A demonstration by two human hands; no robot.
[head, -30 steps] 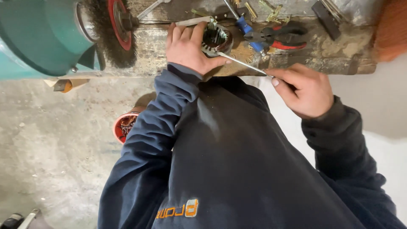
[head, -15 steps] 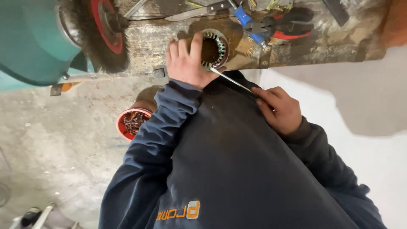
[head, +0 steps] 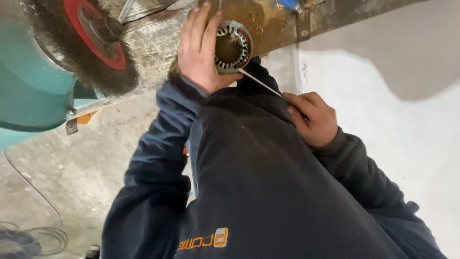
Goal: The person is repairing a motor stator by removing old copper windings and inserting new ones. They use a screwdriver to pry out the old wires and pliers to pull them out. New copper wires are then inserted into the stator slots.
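Worn wooden surface (head: 158,48) moved closer; left hand (head: 201,52) still clamps the stator (head: 233,46), right hand (head: 311,117) at 4 o'clock pinching the thin rod (head: 261,84).

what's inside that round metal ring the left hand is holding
The metal ring has a hollow brownish middle ringed by slotted teeth. A thin rod from the right hand reaches its lower edge. The left hand covers the ring's left side.

right hand (head: 311,117) drawn nearer the chest, pliers gone from view
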